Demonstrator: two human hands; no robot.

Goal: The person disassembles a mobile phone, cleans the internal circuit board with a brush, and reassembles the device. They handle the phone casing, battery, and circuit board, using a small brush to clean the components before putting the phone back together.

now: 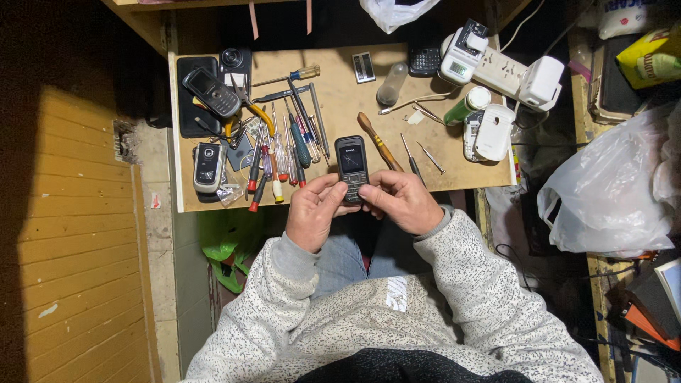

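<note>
Left hand (313, 213) and right hand (401, 201) meet at centre, fingers curled, thumbs pointing toward twelve o'clock.

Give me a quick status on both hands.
Left hand and right hand both gripping dark keypad phone at desk edge. Screwdrivers lie left, clear.

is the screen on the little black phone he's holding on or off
Off, as far as it shows: the black phone, gripped at its keypad end by the left hand and right hand, has a dark, unlit screen.

Dark phone screen (351, 159), yellow package (649, 60)
</note>
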